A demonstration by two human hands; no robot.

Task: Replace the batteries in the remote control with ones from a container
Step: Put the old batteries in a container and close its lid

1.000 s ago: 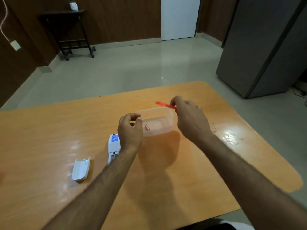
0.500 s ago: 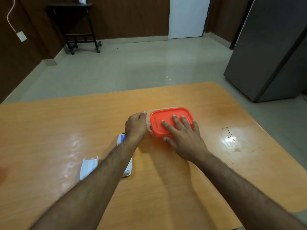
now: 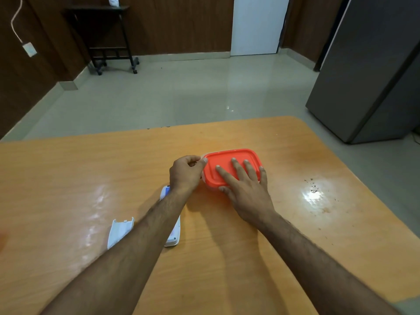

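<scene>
A clear container with an orange lid [image 3: 223,161] stands in the middle of the wooden table [image 3: 68,178]. My right hand [image 3: 245,189] lies flat on the lid, fingers spread. My left hand [image 3: 185,173] pinches the container's left corner between thumb and fingers. The white remote control [image 3: 173,236] lies under my left forearm, mostly hidden. Its detached white battery cover [image 3: 119,231] rests on the table to the left of that forearm. The container's contents are hidden by the lid.
The table's far edge runs just beyond the container and its right corner is rounded. A grey cabinet [image 3: 368,76] stands on the floor at the right. A dark wheeled stand [image 3: 106,39] is against the far wall.
A second ago my right hand held the orange lid above the open container. The lid now sits on the container with my right hand flat on it, and my left hand holds the corner.
</scene>
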